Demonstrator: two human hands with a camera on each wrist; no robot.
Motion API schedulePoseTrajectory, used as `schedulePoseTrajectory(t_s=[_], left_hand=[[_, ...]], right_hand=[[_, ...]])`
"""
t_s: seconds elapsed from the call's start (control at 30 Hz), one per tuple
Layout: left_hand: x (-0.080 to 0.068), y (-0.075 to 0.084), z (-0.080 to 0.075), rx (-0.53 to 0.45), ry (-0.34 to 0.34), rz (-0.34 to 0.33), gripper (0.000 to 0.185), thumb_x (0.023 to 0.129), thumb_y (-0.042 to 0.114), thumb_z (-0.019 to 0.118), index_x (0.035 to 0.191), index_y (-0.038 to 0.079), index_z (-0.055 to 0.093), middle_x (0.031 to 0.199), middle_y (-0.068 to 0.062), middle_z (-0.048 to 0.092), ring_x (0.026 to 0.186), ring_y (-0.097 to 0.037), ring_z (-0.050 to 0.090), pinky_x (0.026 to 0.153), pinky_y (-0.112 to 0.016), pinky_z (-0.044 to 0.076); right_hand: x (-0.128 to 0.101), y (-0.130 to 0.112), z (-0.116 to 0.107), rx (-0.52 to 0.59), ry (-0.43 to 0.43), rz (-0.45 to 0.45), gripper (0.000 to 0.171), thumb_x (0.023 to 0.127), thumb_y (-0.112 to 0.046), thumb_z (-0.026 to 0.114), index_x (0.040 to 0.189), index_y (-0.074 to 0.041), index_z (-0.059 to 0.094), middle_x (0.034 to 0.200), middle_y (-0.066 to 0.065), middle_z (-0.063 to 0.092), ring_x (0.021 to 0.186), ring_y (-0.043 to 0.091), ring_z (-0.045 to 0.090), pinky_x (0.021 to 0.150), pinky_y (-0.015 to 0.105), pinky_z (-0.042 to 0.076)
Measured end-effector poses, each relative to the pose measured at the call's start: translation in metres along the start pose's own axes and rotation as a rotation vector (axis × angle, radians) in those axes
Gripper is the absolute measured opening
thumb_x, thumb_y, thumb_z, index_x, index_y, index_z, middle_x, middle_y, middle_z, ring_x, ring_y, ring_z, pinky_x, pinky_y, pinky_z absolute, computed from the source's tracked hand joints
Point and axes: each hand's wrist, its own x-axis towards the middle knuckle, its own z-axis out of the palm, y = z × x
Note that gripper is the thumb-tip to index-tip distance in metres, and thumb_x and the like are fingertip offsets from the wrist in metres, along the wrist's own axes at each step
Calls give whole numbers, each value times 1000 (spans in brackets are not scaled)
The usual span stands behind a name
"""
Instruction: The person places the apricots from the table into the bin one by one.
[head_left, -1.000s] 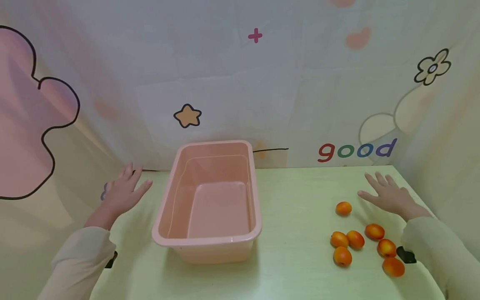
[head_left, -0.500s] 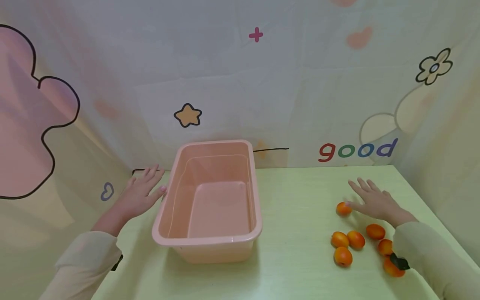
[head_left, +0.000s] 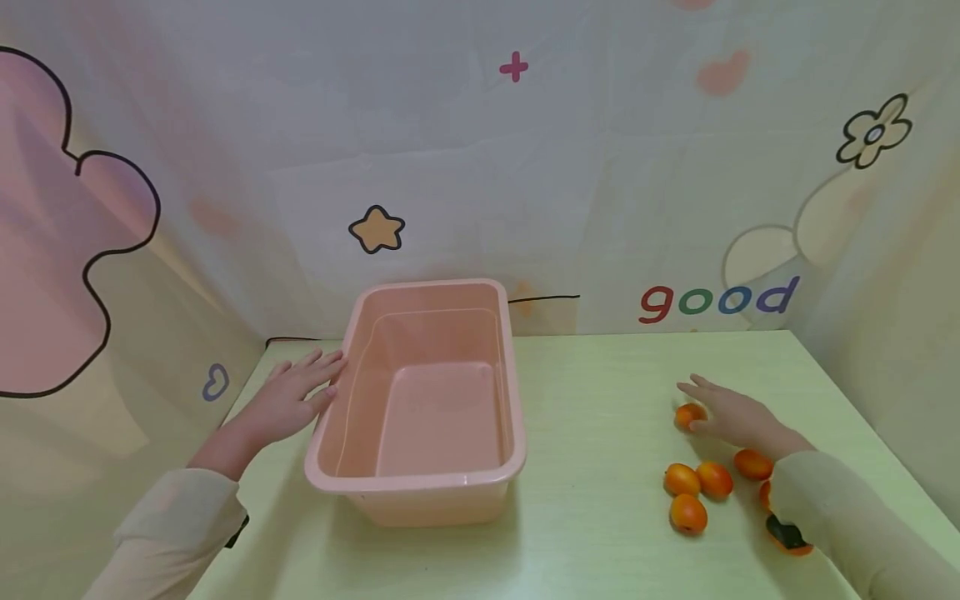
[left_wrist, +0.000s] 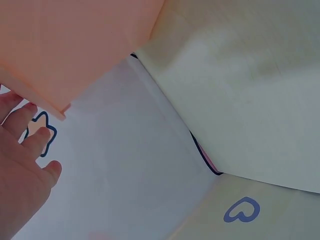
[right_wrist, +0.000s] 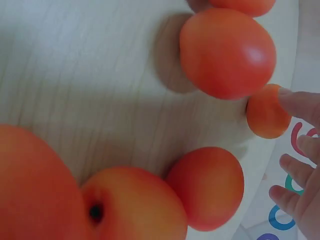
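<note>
A pale cloth backdrop printed with a star, a flower and the word "good" wraps round a light green table (head_left: 600, 417) with a faint wood grain. At centre frame in the head view stands a pink tub (head_left: 420, 487), smooth, glossy plastic, rectangular with rounded corners and a rolled rim, nothing inside it.

Your left hand (head_left: 288, 402), left of centre, lies flat with fingers straight, its fingertips at the tub's left rim; it grips nothing. Your right hand (head_left: 731, 414), at the right of the frame, reaches with fingers spread and loose over the far orange fruit (head_left: 687, 414). The right wrist view shows one fingertip just touching that fruit (right_wrist: 266, 113), with nothing closed round it.

The other fruits (head_left: 697, 492) sit in a loose cluster nearer you, some half hidden under your sleeve (head_left: 840, 517). They are round, smooth and slightly shiny.

The risk here, as I judge it: a round fruit nudged by one finger could roll away across the smooth top, and your sleeve could sweep the near cluster towards the table edge. A sideways push from your left hand could slide the light tub.
</note>
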Motion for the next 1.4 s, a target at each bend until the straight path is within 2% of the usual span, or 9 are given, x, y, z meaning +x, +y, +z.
schedulePoseTrajectory(t_s=[0.13,0.33,0.63,0.83,1.0,1.2,1.4], left_hand=[[0,1,0,29,7,8,47,92,22,44,134,3,36,140,-17,33,130,-41,22,100,-61,12],[0,4,-3,61,0,18,46,92,21,44,133,2,37,139,-17,35,130,-40,24,100,-61,14],[0,5,-2,72,8,20,46,91,21,44,133,3,38,139,-17,36,129,-39,26,99,-61,15],[2,2,0,60,-10,9,47,92,20,43,134,2,36,140,-17,33,130,-38,24,101,-61,13],[1,1,1,52,-1,10,47,92,21,43,134,2,35,140,-17,33,130,-38,25,101,-60,14],[-1,2,0,52,16,21,47,92,20,43,134,0,36,139,-18,34,129,-37,27,101,-58,16],[0,1,-1,51,5,25,48,92,20,43,134,-1,35,139,-19,34,129,-38,26,101,-57,18]], right_hand=[[1,-3,2,40,-20,31,61,81,-25,61,134,-6,36,140,26,26,122,48,29,92,64,27],[-1,-8,7,125,-62,97,55,83,-23,60,131,-6,40,133,23,40,118,46,35,92,63,28],[4,-11,7,105,-58,97,50,81,-14,62,125,2,46,122,25,49,109,44,42,91,60,33],[7,-20,-7,93,9,26,46,80,-9,62,121,7,48,115,26,53,101,41,48,89,57,38],[8,-31,-20,73,55,-21,44,78,-8,64,118,8,51,106,23,58,88,32,52,83,51,44],[8,-43,-33,93,66,-70,42,79,-11,64,116,6,52,99,18,60,81,24,51,75,41,48],[8,-61,-49,114,71,-124,43,79,-12,64,116,7,52,96,16,60,78,21,51,69,33,49]])
